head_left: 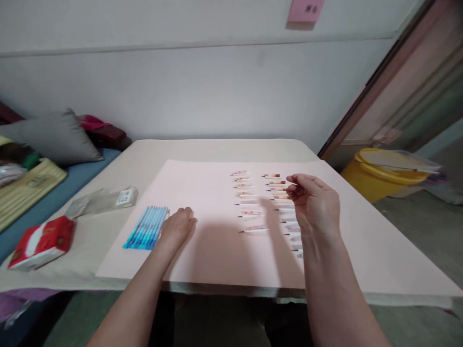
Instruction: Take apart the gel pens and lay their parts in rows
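Note:
My left hand (177, 225) rests on the pink sheet, fingers curled together, just right of a row of blue pens (146, 227). What its fingers hold, if anything, is hidden. Raised over the right side of the sheet, my right hand (316, 202) has thumb and fingers pinched; I cannot make out anything between them. Below and left of it runs a column of slim pen-like pieces (277, 182) with dark points, the upper ones orange-brown, the lower ones pale. My hand and wrist cover some right ends. A second column of pale, pink-patterned pen-like pieces (251, 212) lies further left.
The pink sheet (213, 260) covers much of the table (217, 148). At the left lie a clear plastic packet (103, 201) and a red tissue pack (43, 243). Beyond the right edge stands a yellow bin (376, 176). A wall (217, 91) closes the back.

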A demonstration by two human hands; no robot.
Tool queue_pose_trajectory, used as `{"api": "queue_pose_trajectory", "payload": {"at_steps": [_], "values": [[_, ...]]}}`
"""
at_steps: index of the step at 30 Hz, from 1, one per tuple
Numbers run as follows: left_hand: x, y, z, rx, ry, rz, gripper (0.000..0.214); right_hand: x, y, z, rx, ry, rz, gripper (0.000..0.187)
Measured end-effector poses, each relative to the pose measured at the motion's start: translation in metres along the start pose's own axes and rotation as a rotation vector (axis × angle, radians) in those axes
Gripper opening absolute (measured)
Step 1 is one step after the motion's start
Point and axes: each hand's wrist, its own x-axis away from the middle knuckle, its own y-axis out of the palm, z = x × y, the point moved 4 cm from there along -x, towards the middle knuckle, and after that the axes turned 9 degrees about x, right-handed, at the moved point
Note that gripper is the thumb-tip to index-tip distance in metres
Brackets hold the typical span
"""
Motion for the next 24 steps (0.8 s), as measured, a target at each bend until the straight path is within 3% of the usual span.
{"api": "queue_pose_trajectory", "payload": {"at_steps": [5,7,10,13,17,20,24], "values": [[-0.002,-0.005,-0.034,-0.161,-0.192,-0.051,0.028,0.011,0.023,0.017,0.056,0.03,-0.102,0.008],[0.002,-0.001,-0.032,-0.162,-0.179,-0.081,0.027,0.014,0.028,0.021,0.076,0.041,-0.128,0.008],[0.011,0.005,-0.009,-0.072,-0.013,-0.101,0.027,0.016,0.031,0.023,0.096,0.048,-0.14,0.009],[0.015,0.008,0.004,-0.012,0.046,-0.08,0.024,0.017,0.032,0.024,0.11,0.052,-0.136,0.01],[0.004,0.012,-0.021,0.081,-0.127,0.034,0.024,0.018,0.033,0.025,0.122,0.068,-0.147,0.01],[-0.009,0.019,-0.039,0.225,-0.202,-0.003,0.02,0.019,0.035,0.024,0.12,0.073,-0.157,0.01],[-0.016,0.017,-0.026,0.348,-0.166,-0.035,0.014,0.022,0.04,0.022,0.123,0.096,-0.165,0.01]]}}
